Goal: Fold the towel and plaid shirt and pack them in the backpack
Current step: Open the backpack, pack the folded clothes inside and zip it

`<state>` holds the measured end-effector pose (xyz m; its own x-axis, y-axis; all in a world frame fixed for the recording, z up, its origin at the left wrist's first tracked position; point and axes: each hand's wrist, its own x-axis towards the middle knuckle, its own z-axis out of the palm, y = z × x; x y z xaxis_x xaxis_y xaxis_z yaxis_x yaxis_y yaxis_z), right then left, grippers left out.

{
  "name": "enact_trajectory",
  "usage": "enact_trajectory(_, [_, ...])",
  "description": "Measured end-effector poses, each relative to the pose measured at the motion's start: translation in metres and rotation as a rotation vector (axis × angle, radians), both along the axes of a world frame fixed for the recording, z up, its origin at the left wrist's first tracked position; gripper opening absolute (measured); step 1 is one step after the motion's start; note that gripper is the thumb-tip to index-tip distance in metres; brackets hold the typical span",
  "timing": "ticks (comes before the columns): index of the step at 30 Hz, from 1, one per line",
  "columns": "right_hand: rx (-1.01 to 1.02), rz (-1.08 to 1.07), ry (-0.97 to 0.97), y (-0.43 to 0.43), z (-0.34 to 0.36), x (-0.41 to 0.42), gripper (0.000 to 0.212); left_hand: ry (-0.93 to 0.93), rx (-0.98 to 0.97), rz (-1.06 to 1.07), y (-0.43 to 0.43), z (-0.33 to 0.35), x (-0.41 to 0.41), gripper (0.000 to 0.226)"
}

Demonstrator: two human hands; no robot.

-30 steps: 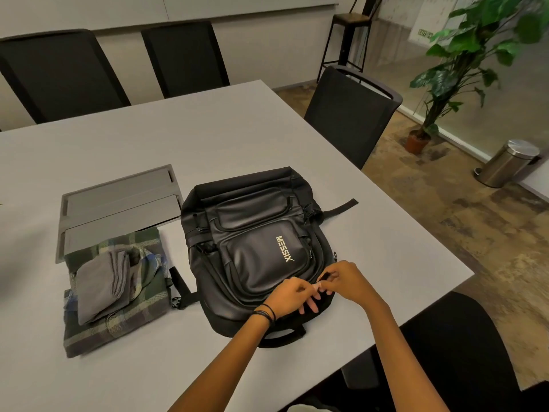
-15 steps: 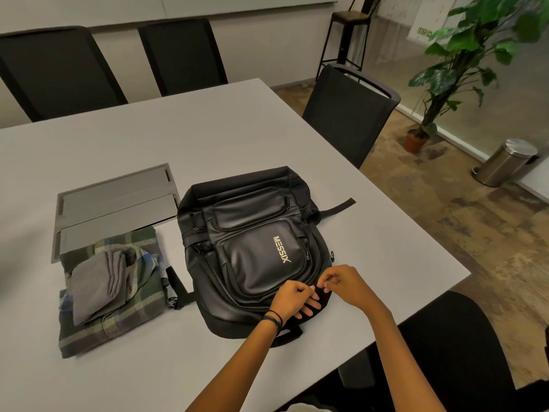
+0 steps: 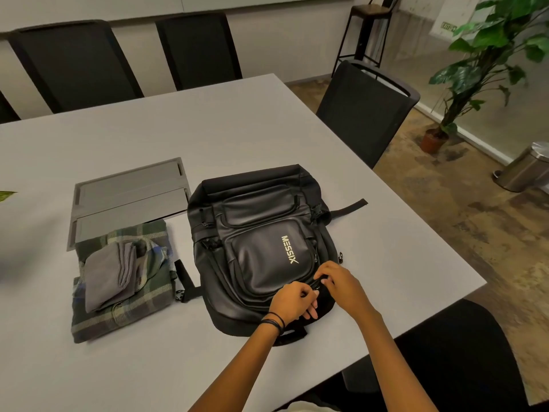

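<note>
White "MESSIX" on black backpack (image 3: 258, 263)

"MESSIX" on black backpack (image 3: 261, 233)

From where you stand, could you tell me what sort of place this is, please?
Most likely an office meeting room: a large grey table with a flush cable hatch, black office chairs around it, and a potted plant nearby.

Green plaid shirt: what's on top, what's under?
A folded grey towel lies on top of the folded green plaid shirt. Beneath it only the grey table shows around its edges; anything between shirt and table is covered.
</note>
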<state>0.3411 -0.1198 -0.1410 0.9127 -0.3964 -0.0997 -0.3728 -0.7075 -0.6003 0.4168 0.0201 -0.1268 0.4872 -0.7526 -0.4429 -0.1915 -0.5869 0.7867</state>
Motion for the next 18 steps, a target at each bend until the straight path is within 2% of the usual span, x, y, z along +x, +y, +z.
enact_trajectory(6, [-0.042, 0.013, 0.005, -0.004, -0.002, 0.002, 0.015, -0.062, 0.026, -0.035, 0.003, 0.000, 0.008, 0.035])
enact_trajectory(10, [-0.004, -0.074, -0.048, -0.013, 0.004, 0.004, 0.021, -0.101, 0.067, -0.067, 0.010, 0.000, 0.016, 0.037])
enact_trajectory(14, [0.116, -0.064, -0.114, -0.033, 0.009, -0.004, 0.019, -0.124, 0.064, -0.096, 0.015, 0.001, 0.021, 0.037])
enact_trajectory(18, [0.213, 0.021, -0.061, -0.032, 0.011, -0.005, 0.023, -0.133, 0.048, -0.116, 0.016, 0.001, 0.019, 0.036])
